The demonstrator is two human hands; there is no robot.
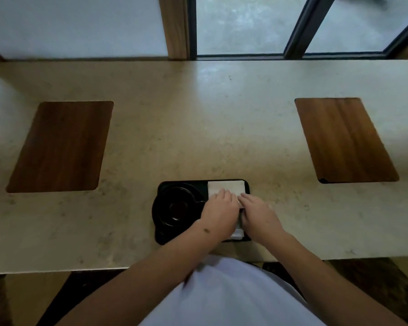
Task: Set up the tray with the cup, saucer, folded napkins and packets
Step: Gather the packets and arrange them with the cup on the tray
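Observation:
A black tray lies near the front edge of the beige table. On its left half a black cup stands on a black saucer. A white folded napkin lies flat in the tray's far right corner. My left hand and my right hand rest side by side on the near part of the napkin, fingers pressing down on it. Something white, perhaps packets, shows under my wrists at the tray's near right; most of it is hidden.
Two brown wooden placemats lie on the table, one at the left and one at the right. A wall, a wooden post and window frames stand behind the table's far edge.

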